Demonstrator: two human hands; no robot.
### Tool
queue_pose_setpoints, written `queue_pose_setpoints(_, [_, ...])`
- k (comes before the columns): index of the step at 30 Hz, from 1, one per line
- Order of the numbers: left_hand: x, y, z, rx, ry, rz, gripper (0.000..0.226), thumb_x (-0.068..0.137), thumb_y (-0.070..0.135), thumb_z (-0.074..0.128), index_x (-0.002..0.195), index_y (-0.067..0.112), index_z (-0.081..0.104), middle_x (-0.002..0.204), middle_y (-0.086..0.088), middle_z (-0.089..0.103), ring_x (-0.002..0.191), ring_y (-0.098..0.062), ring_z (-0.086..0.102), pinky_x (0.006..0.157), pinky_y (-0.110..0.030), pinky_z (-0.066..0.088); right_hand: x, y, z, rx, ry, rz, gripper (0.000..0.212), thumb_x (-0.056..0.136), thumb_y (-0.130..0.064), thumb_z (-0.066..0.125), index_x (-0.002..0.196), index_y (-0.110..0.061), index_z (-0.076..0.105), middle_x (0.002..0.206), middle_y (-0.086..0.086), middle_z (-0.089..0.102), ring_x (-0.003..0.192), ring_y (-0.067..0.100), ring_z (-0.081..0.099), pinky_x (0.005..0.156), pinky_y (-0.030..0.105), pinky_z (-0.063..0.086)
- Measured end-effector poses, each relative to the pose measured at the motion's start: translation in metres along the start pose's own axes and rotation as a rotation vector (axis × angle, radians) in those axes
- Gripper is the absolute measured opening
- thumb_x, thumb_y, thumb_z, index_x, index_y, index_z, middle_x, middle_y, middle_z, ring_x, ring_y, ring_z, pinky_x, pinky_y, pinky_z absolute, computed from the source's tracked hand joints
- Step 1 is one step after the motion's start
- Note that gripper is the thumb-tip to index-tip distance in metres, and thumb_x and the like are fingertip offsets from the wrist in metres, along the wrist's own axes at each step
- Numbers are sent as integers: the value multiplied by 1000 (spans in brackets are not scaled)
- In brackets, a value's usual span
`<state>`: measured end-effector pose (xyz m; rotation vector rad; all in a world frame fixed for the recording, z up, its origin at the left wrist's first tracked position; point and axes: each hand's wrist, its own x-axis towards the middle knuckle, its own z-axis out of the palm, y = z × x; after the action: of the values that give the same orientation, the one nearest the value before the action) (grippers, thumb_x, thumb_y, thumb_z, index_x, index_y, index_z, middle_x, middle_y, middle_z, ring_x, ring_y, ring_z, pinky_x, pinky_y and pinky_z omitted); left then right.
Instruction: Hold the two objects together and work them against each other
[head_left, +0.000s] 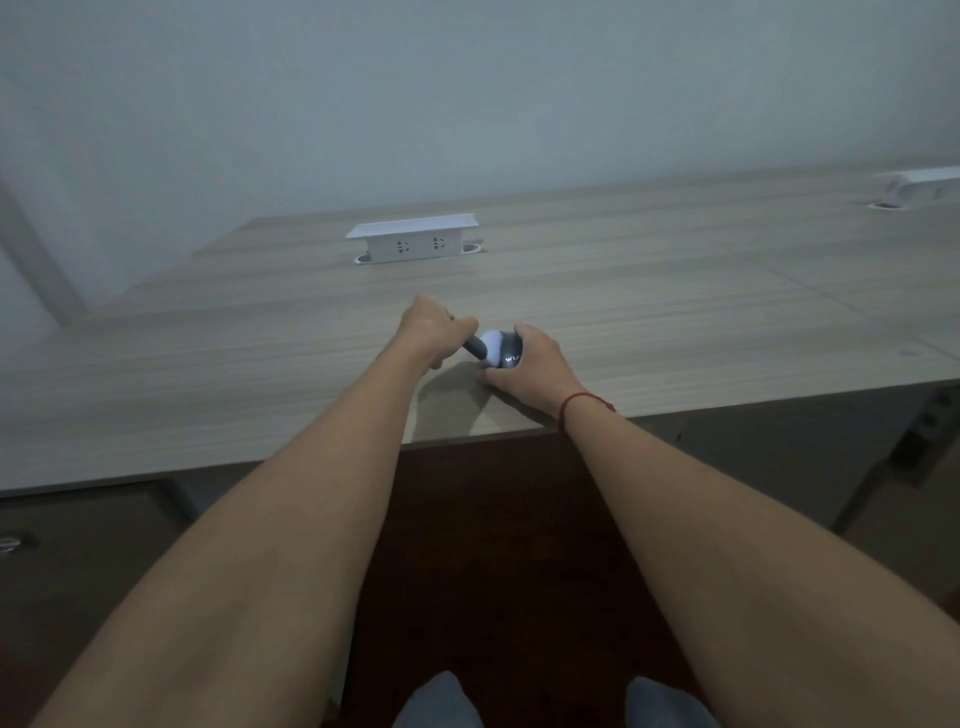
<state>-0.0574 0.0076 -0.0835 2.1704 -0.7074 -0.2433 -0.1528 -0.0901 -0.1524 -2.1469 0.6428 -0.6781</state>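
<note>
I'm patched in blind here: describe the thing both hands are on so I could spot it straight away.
Start at the wooden desk and find the white socket box standing near its back. Come straight toward the near edge, where the left hand and right hand meet. Between them is a small dark grey gadget with a glowing white middle and white lettering, the only dark item on the desk.

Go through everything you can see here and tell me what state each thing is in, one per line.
Left hand: grips a dark handle.
Right hand: holds the dark and white device on the desk.
Socket box: raised above the desk, nothing plugged in.
</note>
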Motion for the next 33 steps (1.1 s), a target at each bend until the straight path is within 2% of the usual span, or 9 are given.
queue_pose_setpoints(2, [3,-3,-3,22,-80,-16,28,81,19,58,55,12,49,48,-3,41,44,-19,33,46,-23,31,0,0,0,-3,12,-6,51,70,-26,80,109,-12,51,106,1,52,92,16,52,73,24,44])
queue_pose_setpoints(6, [10,-6,7,-164,98,76,32,86,21,61,54,13,62,38,9,45,40,-10,38,42,-19,32,-1,-1,2,-17,24,-6,67,70,-27,79,126,-7,45,113,1,49,95,13,46,77,25,41])
queue_pose_setpoints(9, [17,-5,17,-261,129,46,32,86,30,63,61,13,53,60,-2,50,54,-18,43,49,-23,38,-1,-2,4,0,18,-1,70,72,-26,78,129,-10,42,125,6,51,106,19,51,81,26,41])
queue_pose_setpoints(14, [24,-14,16,-193,257,11,27,89,30,59,87,4,64,84,-9,59,81,-25,58,78,-36,52,-3,-3,2,-14,48,-25,79,70,-31,80,134,-8,40,133,8,50,113,19,47,85,26,37])
queue_pose_setpoints(19, [12,-11,31,-586,-7,-115,20,91,26,59,86,7,61,62,-7,53,51,-16,46,41,-19,37,-2,-5,0,-12,31,-39,56,71,-23,78,117,-14,49,113,5,56,98,19,54,75,24,45])
queue_pose_setpoints(23, [18,-17,31,-267,250,-189,28,92,22,55,105,-1,65,107,-19,67,95,-34,65,79,-36,52,-5,-6,-2,-41,29,-46,61,72,-26,77,122,-8,47,105,-1,47,95,16,46,77,25,39])
queue_pose_setpoints(25, [18,-18,24,-180,263,-194,31,92,20,52,112,-2,61,116,-20,64,101,-37,63,82,-37,52,-5,-7,-3,-51,37,-48,61,72,-27,76,122,-7,46,103,-2,45,95,15,45,76,24,37])
queue_pose_setpoints(29, [19,-20,12,-142,131,-166,32,89,20,52,106,-6,60,101,-21,63,85,-39,63,58,-31,45,-7,-9,-3,-51,40,-41,63,73,-26,77,124,-7,46,105,-3,43,98,13,44,79,24,37])
queue_pose_setpoints(33, [4,-23,3,-207,18,-94,20,80,22,58,63,10,60,69,-9,51,58,-23,42,53,-26,37,-9,-11,-1,-55,48,-30,59,75,-24,75,123,-7,45,115,4,50,100,16,45,79,26,38])
